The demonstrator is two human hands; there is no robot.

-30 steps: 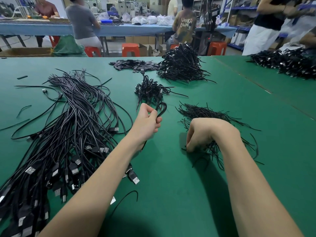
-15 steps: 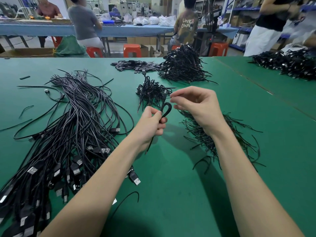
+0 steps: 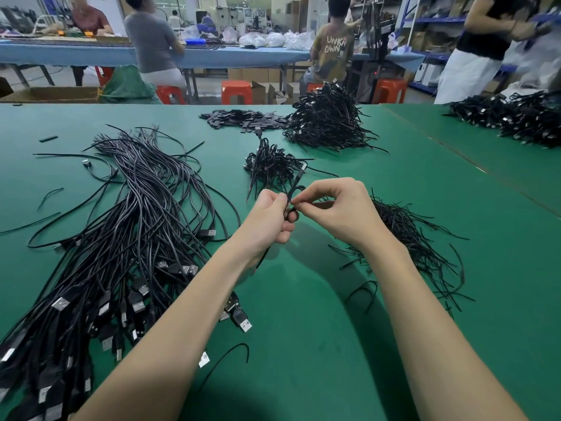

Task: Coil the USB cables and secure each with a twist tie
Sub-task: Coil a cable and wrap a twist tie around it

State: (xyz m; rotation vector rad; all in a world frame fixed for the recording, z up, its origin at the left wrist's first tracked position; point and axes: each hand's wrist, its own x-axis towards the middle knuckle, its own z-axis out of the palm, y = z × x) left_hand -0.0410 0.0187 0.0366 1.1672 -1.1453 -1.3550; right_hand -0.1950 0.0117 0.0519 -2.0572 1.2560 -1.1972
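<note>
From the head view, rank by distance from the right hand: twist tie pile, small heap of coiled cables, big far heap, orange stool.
From the right hand:
1. Twist tie pile, just right of it.
2. Small heap of coiled cables, just beyond it.
3. Big far heap, farther back.
4. Orange stool, off the table.

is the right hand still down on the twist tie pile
No, the right hand is raised off the twist tie pile, pinching a tie at the coiled cable held by the left hand.

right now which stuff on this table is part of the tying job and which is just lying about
In the job:
left hand gripping the coiled cable
right hand pinching a twist tie
twist tie pile
uncoiled USB cables
finished bundles

Lying about:
stray offcut
small sleeve pieces
</note>
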